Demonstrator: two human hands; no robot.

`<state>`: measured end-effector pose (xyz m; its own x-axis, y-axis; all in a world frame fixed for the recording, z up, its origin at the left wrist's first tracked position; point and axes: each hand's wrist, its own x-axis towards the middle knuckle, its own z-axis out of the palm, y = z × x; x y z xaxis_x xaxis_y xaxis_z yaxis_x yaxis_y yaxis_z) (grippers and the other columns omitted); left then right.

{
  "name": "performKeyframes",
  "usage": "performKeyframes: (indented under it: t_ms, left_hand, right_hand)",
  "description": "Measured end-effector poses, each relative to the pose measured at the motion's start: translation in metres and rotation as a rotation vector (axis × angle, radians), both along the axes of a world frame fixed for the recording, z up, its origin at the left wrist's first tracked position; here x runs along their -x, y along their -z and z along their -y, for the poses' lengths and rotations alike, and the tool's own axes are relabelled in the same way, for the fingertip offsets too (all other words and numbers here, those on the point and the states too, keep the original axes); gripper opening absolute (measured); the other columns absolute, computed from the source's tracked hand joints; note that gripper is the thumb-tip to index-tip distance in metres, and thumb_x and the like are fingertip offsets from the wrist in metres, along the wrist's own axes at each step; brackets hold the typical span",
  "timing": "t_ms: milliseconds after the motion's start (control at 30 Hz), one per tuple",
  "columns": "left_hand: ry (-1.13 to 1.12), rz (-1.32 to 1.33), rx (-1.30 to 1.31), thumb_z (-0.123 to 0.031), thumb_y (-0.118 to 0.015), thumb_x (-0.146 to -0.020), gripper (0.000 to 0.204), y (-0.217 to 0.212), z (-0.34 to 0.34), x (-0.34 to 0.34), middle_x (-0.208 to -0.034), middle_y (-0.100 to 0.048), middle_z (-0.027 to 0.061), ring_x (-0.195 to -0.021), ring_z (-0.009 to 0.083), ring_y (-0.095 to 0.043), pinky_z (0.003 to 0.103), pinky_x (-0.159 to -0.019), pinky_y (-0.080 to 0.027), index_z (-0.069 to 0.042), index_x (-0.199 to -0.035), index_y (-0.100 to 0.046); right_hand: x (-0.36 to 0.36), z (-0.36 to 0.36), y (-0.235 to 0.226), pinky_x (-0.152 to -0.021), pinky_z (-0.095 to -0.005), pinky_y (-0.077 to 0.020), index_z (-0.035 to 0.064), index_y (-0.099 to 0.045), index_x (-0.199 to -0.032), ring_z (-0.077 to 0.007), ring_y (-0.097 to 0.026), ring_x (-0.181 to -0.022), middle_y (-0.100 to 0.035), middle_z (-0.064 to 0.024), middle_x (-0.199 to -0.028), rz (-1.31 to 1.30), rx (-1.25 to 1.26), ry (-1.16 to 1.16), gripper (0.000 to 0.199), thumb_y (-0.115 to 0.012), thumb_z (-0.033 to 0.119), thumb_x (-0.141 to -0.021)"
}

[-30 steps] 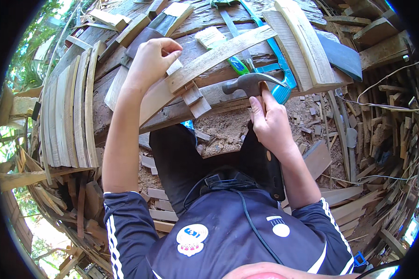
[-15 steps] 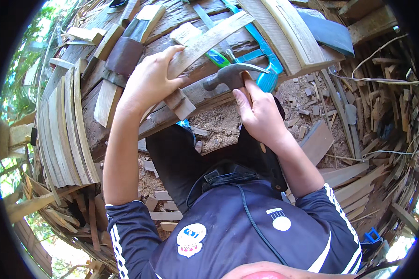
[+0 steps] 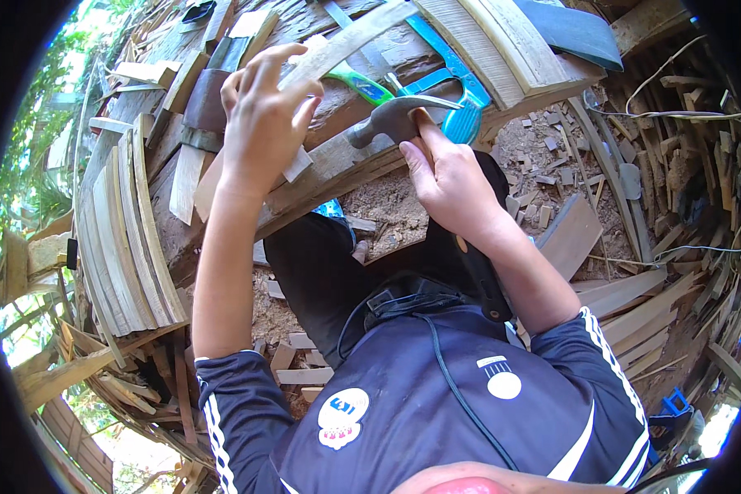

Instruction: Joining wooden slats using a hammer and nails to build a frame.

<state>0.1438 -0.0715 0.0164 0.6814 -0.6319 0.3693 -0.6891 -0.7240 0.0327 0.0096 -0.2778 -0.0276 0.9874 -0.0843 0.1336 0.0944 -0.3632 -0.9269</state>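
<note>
Claw hammer (image 3: 391, 122) in my right hand (image 3: 451, 177): I grip it close under its dark metal head, fingers wrapped around the wooden handle, above the bench's near edge. My left hand (image 3: 263, 123) is raised over the bench with fingers curved and spread apart. Beside its fingers lies a curved wooden strip (image 3: 354, 43), its near end partly hidden behind them. A small wood block (image 3: 298, 165) shows below my left hand, mostly covered. Behind the hammer are a blue-handled saw (image 3: 461, 78) and a green-handled tool (image 3: 362, 85).
The rough wooden bench (image 3: 337, 181) holds stacked curved slats (image 3: 128, 235) at left and thick boards (image 3: 502, 49) at right. A dark sleeve-like piece (image 3: 206, 99) wraps wood near my left hand. Offcuts and sawdust (image 3: 395, 222) cover the ground; scrap wood (image 3: 700, 181) is piled at right.
My left hand has lifted off the strip and block, its fingers spreading. The hammer has shifted slightly left and stays in my right hand.
</note>
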Motion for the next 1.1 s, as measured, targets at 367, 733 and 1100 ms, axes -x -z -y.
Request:
performKeyframes:
  t_ms: [367, 733, 1100]
  left_hand:
    - [-0.16, 0.192, -0.394, -0.018, -0.07, -0.082, 0.014, 0.029, 0.014, -0.007, -0.162, -0.038, -0.0066, -0.152, 0.0205, -0.026, 0.068, -0.119, -0.01, -0.017, -0.068, -0.071]
    - [-0.059, 0.201, -0.385, -0.013, -0.07, -0.081, 0.007, 0.026, 0.02, -0.001, -0.147, -0.051, -0.0004, -0.145, 0.0181, -0.037, 0.066, -0.118, -0.017, -0.012, -0.086, -0.074]
    - [-0.355, -0.512, 0.703, -0.014, -0.071, -0.095, 0.014, 0.003, -0.067, 0.023, -0.09, -0.07, -0.0004, -0.081, 0.0025, -0.06, 0.02, -0.073, -0.049, -0.003, -0.102, -0.072]
  right_hand:
    - [-0.001, -0.001, 0.001, -0.071, -0.0486, -0.0519, -0.0134, -0.047, -0.135, -0.0488, -0.067, -0.082, -0.068, -0.0311, -0.087, -0.003, -0.014, -0.016, 0.042, -0.056, 0.01, -0.1]
    - [0.002, 0.001, -0.003, -0.076, -0.0423, -0.0533, -0.0118, -0.049, -0.138, -0.0426, -0.07, -0.086, -0.069, -0.0302, -0.093, -0.04, 0.041, 0.002, 0.045, -0.058, 0.012, -0.1]
    - [0.0, -0.001, 0.0, -0.077, -0.0448, -0.053, -0.0103, -0.049, -0.138, -0.0483, -0.067, -0.093, -0.07, -0.0299, -0.095, -0.115, 0.013, 0.002, 0.044, -0.056, 0.013, -0.101]
